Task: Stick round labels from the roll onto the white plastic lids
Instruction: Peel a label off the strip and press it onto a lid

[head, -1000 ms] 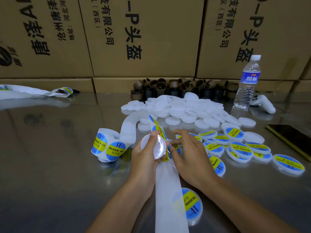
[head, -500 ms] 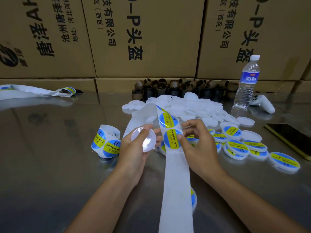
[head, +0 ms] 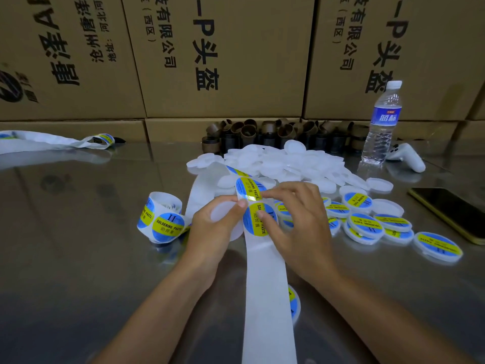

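Closing in, left hand (head: 210, 232) is gripping round white plastic lid (head: 223, 215) just left of blue-yellow round label (head: 248, 187) right hand (head: 296, 222) is pinching.

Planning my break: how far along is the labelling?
Done: a cluster of labelled lids lies right of the hands. In hand: the left hand holds a bare lid while the right hand peels a label from the strip. Left: a large pile of bare lids, with labels remaining on the roll.

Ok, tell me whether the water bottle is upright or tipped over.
Upright: the water bottle stands on its base on the table, white cap at the top.
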{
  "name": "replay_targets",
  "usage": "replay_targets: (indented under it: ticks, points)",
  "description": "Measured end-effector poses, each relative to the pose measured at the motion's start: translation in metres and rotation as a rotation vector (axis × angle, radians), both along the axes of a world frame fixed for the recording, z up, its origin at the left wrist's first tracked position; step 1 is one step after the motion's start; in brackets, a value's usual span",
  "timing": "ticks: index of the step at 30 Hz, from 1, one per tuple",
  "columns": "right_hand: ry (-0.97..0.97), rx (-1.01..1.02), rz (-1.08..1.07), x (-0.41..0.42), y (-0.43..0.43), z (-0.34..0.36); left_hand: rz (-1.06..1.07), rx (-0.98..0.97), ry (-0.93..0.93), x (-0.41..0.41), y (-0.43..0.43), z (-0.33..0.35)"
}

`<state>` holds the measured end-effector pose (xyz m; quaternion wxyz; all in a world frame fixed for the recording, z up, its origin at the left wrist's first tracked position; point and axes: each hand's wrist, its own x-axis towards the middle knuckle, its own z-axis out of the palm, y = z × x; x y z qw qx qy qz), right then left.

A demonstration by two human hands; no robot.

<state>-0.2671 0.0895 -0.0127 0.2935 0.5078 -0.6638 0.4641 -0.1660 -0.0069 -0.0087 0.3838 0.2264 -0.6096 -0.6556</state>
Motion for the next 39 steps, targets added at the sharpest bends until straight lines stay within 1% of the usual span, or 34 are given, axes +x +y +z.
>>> replay_targets:
  ticks: [2, 4, 10, 14, 18, 22, 25, 28, 31, 33, 35, 37, 39]
  points:
    - [0.138, -0.050, -0.023, -0.001, -0.002, 0.000, -0.013, 0.037, 0.001, 0.001, 0.002, 0.002]
    - [0.213, -0.060, -0.020, -0.002, -0.003, -0.002, -0.055, 0.076, 0.011, 0.002, 0.003, 0.003]
    - [0.235, -0.079, -0.036, -0.003, -0.004, -0.003, -0.201, 0.254, 0.059, 0.002, 0.000, 0.003]
    - [0.227, -0.111, -0.015, -0.002, -0.004, -0.002, -0.266, 0.289, 0.048, 0.004, -0.001, 0.005]
    - [0.205, -0.101, -0.005, -0.001, -0.004, -0.002, -0.212, 0.269, 0.032, 0.004, 0.000, 0.005]
    - [0.213, -0.105, -0.002, -0.001, -0.005, -0.002, -0.114, 0.257, 0.045, 0.002, 0.003, 0.004]
    - [0.200, -0.064, 0.034, -0.001, -0.004, -0.002, -0.025, 0.197, 0.036, -0.001, 0.004, 0.003]
    - [0.113, 0.024, 0.069, 0.001, -0.001, -0.003, 0.055, 0.142, 0.014, -0.002, 0.002, 0.001]
    - [-0.109, 0.063, 0.158, 0.005, 0.001, -0.001, 0.119, 0.082, 0.000, -0.003, 0.002, -0.001]
    - [-0.278, 0.020, 0.246, 0.006, 0.002, 0.001, 0.146, 0.059, -0.013, -0.004, 0.002, -0.003]
    - [-0.385, -0.067, 0.293, 0.006, 0.003, 0.005, 0.154, 0.053, -0.023, -0.004, 0.001, -0.003]
    - [-0.441, -0.170, 0.305, 0.006, 0.003, 0.008, 0.163, 0.052, -0.033, -0.003, 0.001, -0.004]
    - [-0.443, -0.256, 0.286, 0.005, 0.003, 0.008, 0.160, 0.052, -0.042, -0.003, 0.000, -0.005]
